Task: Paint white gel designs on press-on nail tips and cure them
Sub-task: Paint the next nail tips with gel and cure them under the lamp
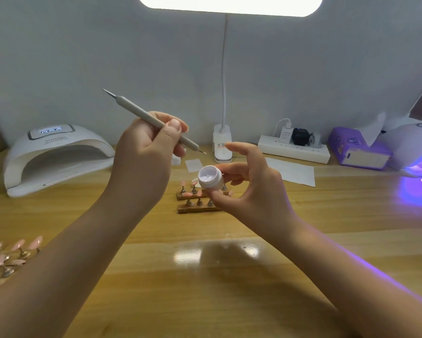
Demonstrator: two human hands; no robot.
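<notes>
My left hand (144, 152) grips a grey double-ended dotting pen (141, 112), its lower tip pointing right and down near a small white jar (208, 178). That jar is open, holds white gel, and is pinched between the thumb and fingers of my right hand (249, 186). The jar hangs above two wooden stands (197, 209) carrying pink nail tips on metal pegs. The right-hand pegs are hidden behind my right hand.
A white curing lamp (56, 154) sits at the back left; a second lamp (417, 152) glows purple at the far right. More pink tips on pegs (12, 254) lie at the left edge. A desk lamp base (222, 147), power strip (294, 148), purple tissue box (358, 148) and paper sheets (290, 170) line the back.
</notes>
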